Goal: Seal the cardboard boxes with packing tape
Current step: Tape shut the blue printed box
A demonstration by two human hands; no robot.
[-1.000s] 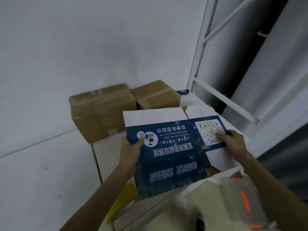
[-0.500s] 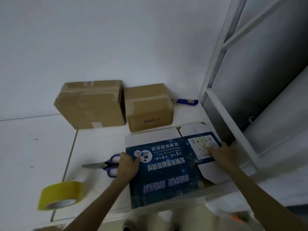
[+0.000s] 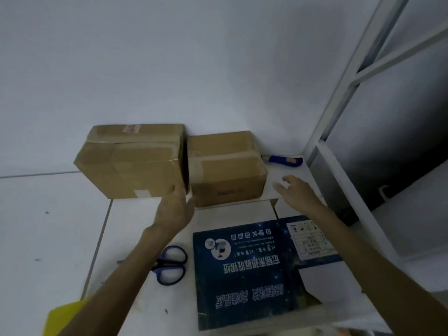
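Two taped brown cardboard boxes stand against the wall: a larger box on the left and a smaller box right of it. My left hand reaches up with straight fingers to the gap between them, at the smaller box's lower left corner. My right hand hovers open beside the smaller box's right side, holding nothing. A flattened blue printed box lies on the white table in front of me. A yellow tape roll shows at the bottom left, partly behind my forearm.
Blue-handled scissors lie left of the flat box, partly under my left forearm. A blue utility knife rests by the wall at the back right. A white metal frame rises along the right. The table edge runs down the left.
Both hands let go of the flat blue box and moved forward toward the smaller brown box. The flat box now lies on the table; my view has tilted closer.
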